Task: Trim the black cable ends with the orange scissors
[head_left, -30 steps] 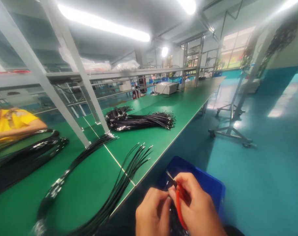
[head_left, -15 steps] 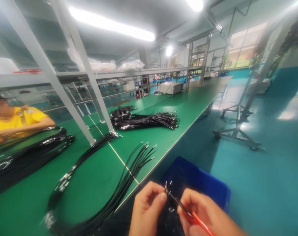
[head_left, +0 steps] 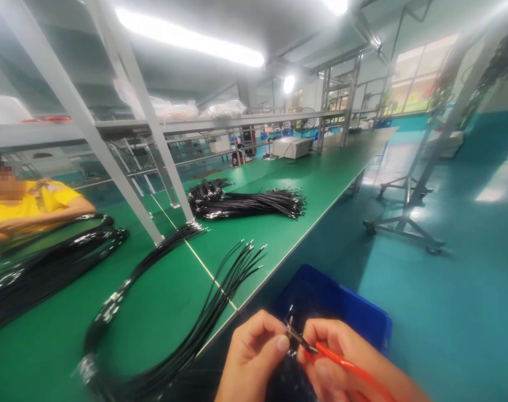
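At the lower middle, my left hand [head_left: 260, 352] pinches a cable end between thumb and forefinger, with thin wire tips [head_left: 290, 314] sticking up past the fingers. My right hand [head_left: 333, 357] is closed around red-handled pliers [head_left: 346, 365]. Their dark metal jaws reach left to the wires at my left fingertips. Whether the jaws are closed on a wire is too small to tell. To the left, a bundle of black cables [head_left: 195, 335] curves over the green table [head_left: 153, 301], its pale-tipped ends fanned out near the table's edge.
Below my hands stands a blue bin [head_left: 358, 312]. More black cable bundles [head_left: 254, 204] lie farther along the table. Grey shelf posts [head_left: 128, 184] rise from it at left. Beyond them a person in a yellow top [head_left: 40, 201] sits by coiled cables [head_left: 53, 262]. A wheeled stand [head_left: 405, 226] is at right.
The pliers have swung to a flatter angle, and their jaws are now closer to my left fingertips. My right hand has turned slightly and moved left toward my left hand.
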A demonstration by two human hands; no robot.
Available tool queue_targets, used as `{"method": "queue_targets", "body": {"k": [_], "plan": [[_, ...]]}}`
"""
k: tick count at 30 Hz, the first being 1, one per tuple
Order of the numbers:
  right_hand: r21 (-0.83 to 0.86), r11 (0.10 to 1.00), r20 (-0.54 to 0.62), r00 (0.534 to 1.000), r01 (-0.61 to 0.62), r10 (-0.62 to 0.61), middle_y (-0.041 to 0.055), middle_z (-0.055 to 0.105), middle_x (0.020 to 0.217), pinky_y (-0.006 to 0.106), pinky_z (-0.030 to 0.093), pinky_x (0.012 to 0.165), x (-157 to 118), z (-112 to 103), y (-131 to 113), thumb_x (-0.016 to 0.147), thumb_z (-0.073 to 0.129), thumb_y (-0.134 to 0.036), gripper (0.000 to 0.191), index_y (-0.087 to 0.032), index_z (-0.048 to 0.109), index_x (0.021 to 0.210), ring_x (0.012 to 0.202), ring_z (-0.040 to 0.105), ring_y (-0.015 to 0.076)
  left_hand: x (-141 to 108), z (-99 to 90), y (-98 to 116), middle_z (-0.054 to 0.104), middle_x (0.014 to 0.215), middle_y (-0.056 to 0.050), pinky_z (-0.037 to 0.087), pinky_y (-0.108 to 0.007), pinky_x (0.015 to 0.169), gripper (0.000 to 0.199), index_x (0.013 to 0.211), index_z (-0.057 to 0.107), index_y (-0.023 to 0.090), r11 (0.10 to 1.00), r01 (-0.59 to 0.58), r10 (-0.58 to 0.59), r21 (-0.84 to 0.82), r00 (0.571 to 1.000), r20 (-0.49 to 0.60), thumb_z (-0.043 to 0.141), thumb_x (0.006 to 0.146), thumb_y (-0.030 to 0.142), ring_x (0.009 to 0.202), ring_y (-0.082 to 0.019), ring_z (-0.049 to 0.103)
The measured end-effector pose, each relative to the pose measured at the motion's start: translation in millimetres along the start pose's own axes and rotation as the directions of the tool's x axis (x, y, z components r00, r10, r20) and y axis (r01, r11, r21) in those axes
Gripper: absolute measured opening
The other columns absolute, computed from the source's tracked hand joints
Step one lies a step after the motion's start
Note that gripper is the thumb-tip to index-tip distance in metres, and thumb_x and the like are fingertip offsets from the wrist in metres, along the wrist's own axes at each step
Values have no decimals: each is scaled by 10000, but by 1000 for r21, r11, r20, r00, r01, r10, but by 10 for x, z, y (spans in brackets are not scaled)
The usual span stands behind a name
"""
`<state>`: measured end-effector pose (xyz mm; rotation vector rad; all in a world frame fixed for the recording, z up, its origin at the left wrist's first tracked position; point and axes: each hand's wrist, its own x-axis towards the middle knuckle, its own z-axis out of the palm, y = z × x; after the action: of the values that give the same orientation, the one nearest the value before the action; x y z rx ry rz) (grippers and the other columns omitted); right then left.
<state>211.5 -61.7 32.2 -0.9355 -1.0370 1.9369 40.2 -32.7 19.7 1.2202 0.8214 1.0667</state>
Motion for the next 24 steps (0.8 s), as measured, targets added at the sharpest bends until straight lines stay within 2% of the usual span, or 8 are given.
{"method": "queue_targets", "body": {"k": [5, 8, 11, 14, 16, 17, 19, 24], "plan": [[-33, 999, -7, 1000, -19, 19, -39, 611, 506, 126, 253, 297, 45, -5, -13, 544, 771, -537, 495, -187, 509, 775, 308, 380, 20, -12, 42, 12, 538, 574, 25, 365, -198, 536, 247, 620, 629, 156, 1000, -11, 11, 0, 1000, -22, 734, 703, 363, 543, -102, 435], [-223, 969, -129, 988, -108, 80, -81, 557, 456, 158, 263, 329, 40, 26, -8, 568, 757, -298, 306, -210, 495, 700, 321, 383, 44, -6, 8, 13, 543, 564, 24, 354, -199, 509, 255, 617, 631, 156, 1000, 17, -17, 16, 999, -36, 740, 685, 376, 516, -97, 423], [-350, 935, -242, 970, -50, -39, -86, 503, 533, 181, 314, 475, -30, 79, -11, 575, 680, -93, 218, -199, 499, 636, 495, 420, 67, 23, -24, -28, 563, 563, 24, 365, -195, 495, 231, 639, 627, 158, 998, 41, -40, 36, 998, -40, 727, 685, 361, 503, -98, 446], [-333, 943, -196, 976, 24, -94, -72, 489, 592, 213, 302, 503, -85, 58, -10, 597, 750, -262, 272, -203, 498, 681, 542, 378, 88, 57, 28, -136, 584, 583, 18, 418, -207, 525, 152, 668, 616, 167, 973, 14, -4, 229, 999, -45, 633, 756, 289, 547, -126, 520], [-264, 955, -161, 970, 134, -181, -66, 461, 595, 221, 274, 486, -89, -10, -8, 537, 776, -535, 468, -208, 482, 695, 531, 339, 90, 74, 101, -231, 639, 639, 1, 461, -228, 577, 130, 674, 635, 182, 839, -23, 36, 544, 999, -13, 563, 783, 183, 622, -155, 591], [-243, 957, -178, 962, 159, -205, -64, 453, 587, 226, 266, 477, -85, -48, -9, 512, 752, -639, 540, -211, 483, 701, 515, 326, 89, 82, 130, -277, 666, 662, 7, 473, -234, 595, 148, 663, 649, 203, 690, -51, 39, 722, 999, 34, 564, 764, 137, 644, -162, 616], [-216, 967, -239, 953, 134, -185, -63, 446, 574, 225, 248, 454, -78, -112, -17, 498, 716, -725, 599, -216, 497, 726, 485, 309, 84, 106, 137, -351, 689, 693, 6, 485, -277, 654, 152, 646, 673, 233, 524, -42, 36, 851, 999, 27, 627, 711, 103, 706, -200, 638], [-109, 988, -327, 935, 111, -142, -40, 495, 598, 222, 262, 439, -85, -142, -14, 469, 769, -684, 600, -215, 536, 761, 457, 344, 85, 199, -192, -361, 648, 977, -129, 415, -461, 837, 226, 941, 675, 166, 228, 244, 204, 943, 935, -291, 538, 800, 56, 968, -327, 554]]}}
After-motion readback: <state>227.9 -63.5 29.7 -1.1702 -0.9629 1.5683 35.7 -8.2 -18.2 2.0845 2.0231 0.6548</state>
